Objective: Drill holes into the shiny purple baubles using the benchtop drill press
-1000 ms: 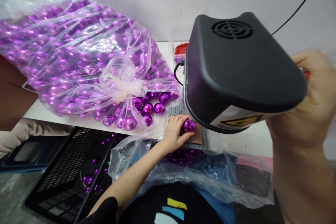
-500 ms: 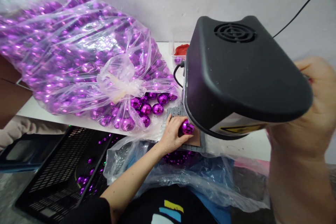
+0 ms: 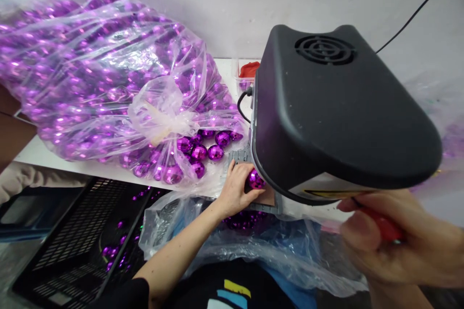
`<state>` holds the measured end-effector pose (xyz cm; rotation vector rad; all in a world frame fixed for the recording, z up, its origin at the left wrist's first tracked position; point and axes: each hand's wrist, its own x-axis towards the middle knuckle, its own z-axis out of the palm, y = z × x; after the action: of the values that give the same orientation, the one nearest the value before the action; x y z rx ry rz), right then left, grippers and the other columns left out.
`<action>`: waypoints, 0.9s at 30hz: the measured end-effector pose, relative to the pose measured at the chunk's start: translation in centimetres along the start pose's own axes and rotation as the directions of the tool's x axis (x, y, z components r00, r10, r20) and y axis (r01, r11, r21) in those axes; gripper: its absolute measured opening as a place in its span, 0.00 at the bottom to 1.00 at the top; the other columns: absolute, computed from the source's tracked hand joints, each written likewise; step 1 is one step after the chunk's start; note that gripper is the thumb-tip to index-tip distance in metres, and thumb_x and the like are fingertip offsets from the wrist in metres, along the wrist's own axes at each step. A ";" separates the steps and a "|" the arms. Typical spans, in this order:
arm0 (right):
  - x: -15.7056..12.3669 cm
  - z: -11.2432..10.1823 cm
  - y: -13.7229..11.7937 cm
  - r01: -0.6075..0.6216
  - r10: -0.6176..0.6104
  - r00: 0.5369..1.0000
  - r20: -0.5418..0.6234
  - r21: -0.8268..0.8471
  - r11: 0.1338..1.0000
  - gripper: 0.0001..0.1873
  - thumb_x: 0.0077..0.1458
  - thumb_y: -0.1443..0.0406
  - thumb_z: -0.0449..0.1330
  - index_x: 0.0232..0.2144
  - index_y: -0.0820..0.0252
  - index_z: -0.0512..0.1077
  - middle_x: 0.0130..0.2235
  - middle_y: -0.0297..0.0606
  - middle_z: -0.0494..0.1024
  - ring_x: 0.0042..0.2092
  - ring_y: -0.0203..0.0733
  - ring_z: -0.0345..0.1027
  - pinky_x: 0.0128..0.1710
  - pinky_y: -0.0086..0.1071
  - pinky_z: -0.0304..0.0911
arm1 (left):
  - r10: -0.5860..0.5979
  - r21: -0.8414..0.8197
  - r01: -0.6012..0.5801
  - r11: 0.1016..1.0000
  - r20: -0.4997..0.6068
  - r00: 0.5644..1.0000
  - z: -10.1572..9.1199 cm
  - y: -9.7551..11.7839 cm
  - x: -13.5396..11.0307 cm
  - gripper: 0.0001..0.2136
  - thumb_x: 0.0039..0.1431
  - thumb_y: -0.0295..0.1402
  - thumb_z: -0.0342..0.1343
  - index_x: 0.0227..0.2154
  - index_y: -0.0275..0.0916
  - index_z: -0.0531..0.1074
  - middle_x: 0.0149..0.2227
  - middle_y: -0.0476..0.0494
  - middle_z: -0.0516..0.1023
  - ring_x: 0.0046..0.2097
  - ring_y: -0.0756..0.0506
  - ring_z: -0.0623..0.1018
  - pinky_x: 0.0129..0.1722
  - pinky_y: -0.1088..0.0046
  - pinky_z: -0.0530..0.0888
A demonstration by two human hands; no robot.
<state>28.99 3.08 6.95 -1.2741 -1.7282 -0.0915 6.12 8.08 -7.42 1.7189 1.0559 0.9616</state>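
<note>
My left hand (image 3: 237,190) is closed around a shiny purple faceted ball (image 3: 256,179), with thumb and fingers curled about it. The ball sits over a brown pad (image 3: 267,198) on a grey slotted plate (image 3: 239,156), at the lower left edge of a black machine housing (image 3: 344,111). To the right, my right hand (image 3: 406,241), somewhat blurred, is wrapped round a red handle (image 3: 386,226). A thin dark rod runs from the handle toward the housing's underside; whether they join is hidden.
A large clear bag (image 3: 159,120) of purple balls covers the table's left part, with several loose balls (image 3: 198,152) by its knot. Behind stands a small clear box with red material (image 3: 249,69). Black crates (image 3: 68,236) stand below left; plastic sheeting (image 3: 290,251) hangs at the front.
My right hand has come down from beside the housing's right end to below it, bringing the red handle into view. My left hand keeps its hold on the ball; the view has shifted slightly.
</note>
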 end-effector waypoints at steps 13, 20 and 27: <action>-1.3 1.0 -0.5 0.126 -0.121 0.990 0.077 -0.062 0.990 0.04 0.57 0.64 0.54 0.32 0.55 0.69 0.26 0.33 0.69 0.27 0.34 0.64 0.23 0.30 0.58 | -0.062 -0.003 0.062 0.998 0.000 0.998 -0.1 0.8 0.1 0.18 0.57 0.47 0.63 0.46 0.44 0.78 0.50 0.37 0.79 0.58 0.31 0.73 0.65 0.43 0.61; -2.9 1.8 -0.2 0.087 -0.084 0.996 0.040 -0.078 0.993 0.04 0.58 0.65 0.56 0.31 0.58 0.68 0.31 0.36 0.71 0.32 0.34 0.65 0.27 0.31 0.60 | -0.036 0.014 0.036 0.999 0.006 0.999 -0.3 1.1 0.2 0.18 0.58 0.47 0.62 0.47 0.43 0.78 0.51 0.36 0.79 0.59 0.31 0.73 0.66 0.43 0.59; -3.5 2.9 0.6 0.192 -0.199 0.978 -0.069 -0.102 0.976 0.07 0.59 0.65 0.57 0.30 0.62 0.70 0.32 0.36 0.72 0.38 0.32 0.69 0.34 0.28 0.63 | -0.006 0.133 0.002 0.991 0.034 0.999 -0.6 1.7 0.2 0.19 0.59 0.45 0.61 0.50 0.41 0.75 0.53 0.35 0.78 0.59 0.33 0.73 0.68 0.44 0.57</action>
<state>27.62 2.50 2.54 -1.1492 -1.7949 -0.3377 6.05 8.04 -5.60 1.8348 1.1223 0.8723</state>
